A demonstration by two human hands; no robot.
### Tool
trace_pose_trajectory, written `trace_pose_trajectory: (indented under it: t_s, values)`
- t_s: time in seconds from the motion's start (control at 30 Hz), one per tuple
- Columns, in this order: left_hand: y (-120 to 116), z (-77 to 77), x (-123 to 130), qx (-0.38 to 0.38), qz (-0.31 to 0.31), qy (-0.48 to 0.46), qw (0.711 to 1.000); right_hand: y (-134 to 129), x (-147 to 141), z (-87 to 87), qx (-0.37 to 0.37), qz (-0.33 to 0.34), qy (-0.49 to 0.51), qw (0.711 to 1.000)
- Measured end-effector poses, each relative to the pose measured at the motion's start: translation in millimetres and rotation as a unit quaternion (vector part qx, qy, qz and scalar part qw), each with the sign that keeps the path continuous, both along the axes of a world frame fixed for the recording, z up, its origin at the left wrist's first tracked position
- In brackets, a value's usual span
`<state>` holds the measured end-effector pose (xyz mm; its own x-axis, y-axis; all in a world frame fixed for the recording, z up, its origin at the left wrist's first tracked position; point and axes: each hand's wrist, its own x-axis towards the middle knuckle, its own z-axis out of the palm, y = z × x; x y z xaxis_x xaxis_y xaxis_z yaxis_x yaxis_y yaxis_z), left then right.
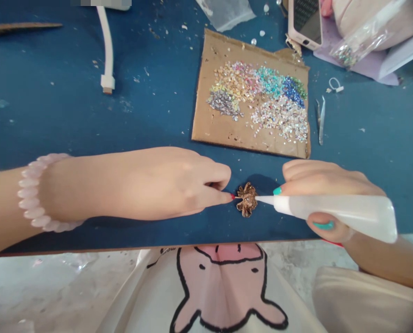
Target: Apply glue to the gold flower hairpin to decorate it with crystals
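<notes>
My left hand point(188, 182) pinches a small bronze flower-shaped ornament point(247, 200) at its left side, just above the blue table. A red nail shows at the pinch. In my right hand point(331, 185), with its teal nails, lies a translucent white squeeze bottle point(352, 212), held on its side between thumb and fingers. The bottle's thin nozzle points left and its tip meets the ornament's right side; whether any glue-like liquid comes out is too small to tell. Beyond the hands is a cardboard piece point(223, 129) bearing coloured rhinestones point(272, 99) in several piles.
Tweezers point(321, 121) lie right of the cardboard. A phone point(306, 23), a clear bag point(227, 11) and a purple item point(355, 60) sit at the back. A white cable point(106, 51) and a brown pointed stick point(22, 28) are at the left. The table's front edge point(151, 249) runs before an apron point(223, 286).
</notes>
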<state>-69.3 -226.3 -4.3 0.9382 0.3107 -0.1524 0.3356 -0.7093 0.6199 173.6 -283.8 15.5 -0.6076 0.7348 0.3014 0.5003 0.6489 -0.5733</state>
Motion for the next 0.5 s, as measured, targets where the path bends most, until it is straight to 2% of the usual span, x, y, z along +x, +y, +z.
trace_pose_trajectory:
  t_s: [0.1,0.23,0.5]
  values:
    - [0.1,-3.6,-1.9,0.034,-0.035,-0.039,0.998,0.6,0.0,1.9,-0.037,0.046,0.053,0.997]
    - [-0.8,-5.0,-2.2,0.034,-0.025,-0.046,0.998,3.3,5.8,2.0,-0.064,0.106,0.043,0.991]
    - [-1.0,-2.5,-1.1,-0.005,0.023,-0.005,1.0,1.2,5.1,2.0,-0.07,0.113,0.027,0.991]
